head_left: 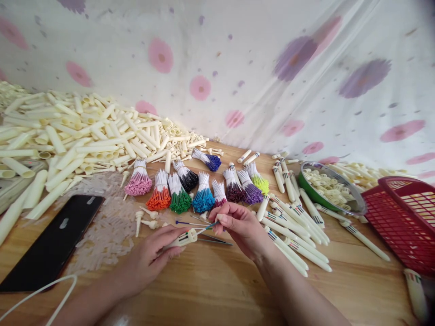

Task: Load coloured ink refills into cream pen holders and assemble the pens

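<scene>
My left hand grips a cream pen barrel with coloured slots along its side, its open end facing right. A thin white refill with a blue tip is pinched in the fingers of my right hand, one end at the barrel's opening. How far it sits inside I cannot tell. Just beyond my hands stand rubber-banded bundles of refills, among them orange, green and blue. A loose dark-blue-tipped refill and tweezers lie behind the barrel.
Cream barrels are heaped at the left, near a black phone and scattered clear tubes. Multi-slot pens lie at the right. Beyond them are a green-sided bowl of small cream parts and a red basket. A patterned curtain hangs behind.
</scene>
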Motion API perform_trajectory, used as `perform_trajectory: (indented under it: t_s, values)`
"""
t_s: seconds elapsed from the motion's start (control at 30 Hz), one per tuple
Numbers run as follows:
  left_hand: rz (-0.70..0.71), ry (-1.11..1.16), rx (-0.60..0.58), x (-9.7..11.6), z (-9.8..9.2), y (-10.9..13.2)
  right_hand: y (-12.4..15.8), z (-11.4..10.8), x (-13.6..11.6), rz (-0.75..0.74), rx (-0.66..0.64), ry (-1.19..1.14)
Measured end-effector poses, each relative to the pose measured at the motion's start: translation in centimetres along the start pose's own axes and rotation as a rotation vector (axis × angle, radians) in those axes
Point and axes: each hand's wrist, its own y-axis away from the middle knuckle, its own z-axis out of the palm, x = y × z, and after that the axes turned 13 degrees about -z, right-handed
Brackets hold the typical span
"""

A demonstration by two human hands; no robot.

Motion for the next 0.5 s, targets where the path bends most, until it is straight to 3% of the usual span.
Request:
perform_trajectory:
  t_s: [0.37, 0.5]
  values:
    - [0.02, 0.01, 0.016, 0.1, -0.2, 0.0, 0.0, 0.0, 0.2, 0.092, 0.022, -0.079]
    - [0.023, 0.008, 0.038, 0.4, -0.2, -0.1, 0.2, 0.6, 1.2, 0.198, 0.022, -0.102]
